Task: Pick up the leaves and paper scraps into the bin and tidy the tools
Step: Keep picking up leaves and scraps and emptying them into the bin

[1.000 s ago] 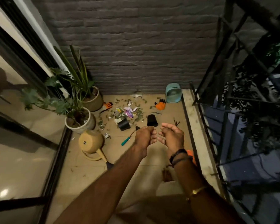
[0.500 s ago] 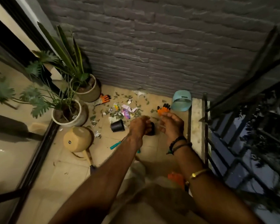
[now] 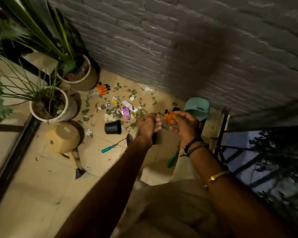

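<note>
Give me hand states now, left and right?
Left hand: closed, fingers curled, nothing visible in the grip.
Right hand: closed, fingers curled, nothing visible in the grip.

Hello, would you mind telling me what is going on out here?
A person reaches both arms over a littered floor. The left hand and right hand hover close together, fingers curled; whether they hold anything is unclear. Leaves and paper scraps lie scattered near the brick wall, the teal bin sits beside it, and a teal-handled tool lies nearby. The tidying looks barely started.
</note>
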